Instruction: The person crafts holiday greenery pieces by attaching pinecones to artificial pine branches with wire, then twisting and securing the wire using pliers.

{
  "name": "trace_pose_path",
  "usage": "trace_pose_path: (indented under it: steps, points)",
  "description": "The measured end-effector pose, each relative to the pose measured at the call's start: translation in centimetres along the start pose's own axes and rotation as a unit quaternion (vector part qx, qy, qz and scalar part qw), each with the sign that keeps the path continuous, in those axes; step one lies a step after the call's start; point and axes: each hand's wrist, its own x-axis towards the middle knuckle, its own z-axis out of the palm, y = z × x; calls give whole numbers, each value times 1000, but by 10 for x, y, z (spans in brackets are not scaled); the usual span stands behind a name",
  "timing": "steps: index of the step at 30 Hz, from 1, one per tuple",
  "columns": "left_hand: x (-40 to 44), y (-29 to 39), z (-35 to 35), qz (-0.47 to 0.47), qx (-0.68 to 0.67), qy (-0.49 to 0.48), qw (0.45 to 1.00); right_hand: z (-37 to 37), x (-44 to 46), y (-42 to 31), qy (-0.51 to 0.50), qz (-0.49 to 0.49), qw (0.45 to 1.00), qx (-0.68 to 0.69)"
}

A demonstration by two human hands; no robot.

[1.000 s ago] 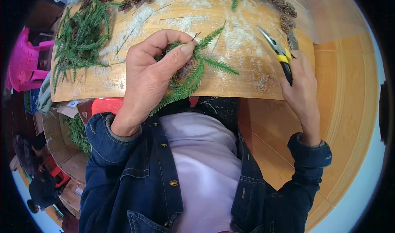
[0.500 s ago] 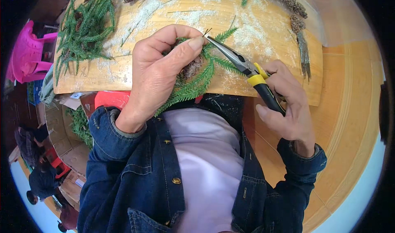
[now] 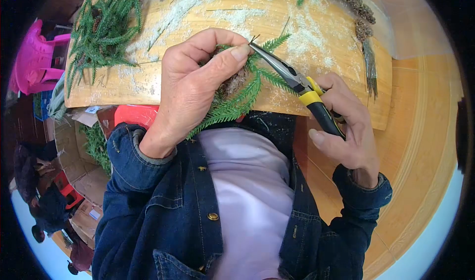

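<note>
My left hand (image 3: 200, 79) is closed round a green artificial pine sprig (image 3: 242, 97), its thumb and forefinger pinched at the top. Partly hidden behind those fingers is a brown pine cone (image 3: 232, 83) among the sprig's needles. Dark wire ends (image 3: 254, 38) stick out just past my left fingertips. In my right hand (image 3: 346, 119) are long-nose pliers (image 3: 307, 89) with black and yellow handles. The pliers' tip meets the wire ends beside my left thumb; whether the jaws grip the wire is too small to tell.
White granules are scattered over the wooden table (image 3: 116, 94). A heap of green sprigs (image 3: 101, 37) lies at left; pine cones (image 3: 354, 3) and a wire bundle (image 3: 369, 67) lie at right. Left of me are a cardboard box (image 3: 74, 151), a pink chair (image 3: 37, 60) and other people (image 3: 49, 206).
Both hands keep almost the same pose, with the pliers' tip still at the wire ends. The view has shifted slightly.
</note>
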Motion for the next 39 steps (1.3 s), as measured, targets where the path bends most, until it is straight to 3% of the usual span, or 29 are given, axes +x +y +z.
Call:
trace_pose_path:
  steps: [11, 24, 31, 35, 38, 39]
  points:
    - [1, -4, -2, -5, 16, -26, 1000, -1, -4, 6, 7, 19, 999, 38]
    - [1, 0, 0, 4, 63, -17, 998, 7, -6, 12, 55, 11, 998, -27]
    - [4, 3, -1, -56, 17, -26, 998, 11, -7, 7, 87, -11, 991, -98]
    - [5, 7, -2, -100, -26, -39, 994, 13, -6, 5, 98, -76, 970, -211]
    - [8, 3, -5, -108, -53, -47, 992, 18, -11, -3, 95, -95, 884, -448]
    - [9, 2, -6, -112, -66, -52, 990, 20, -13, -7, 95, -95, 884, -448]
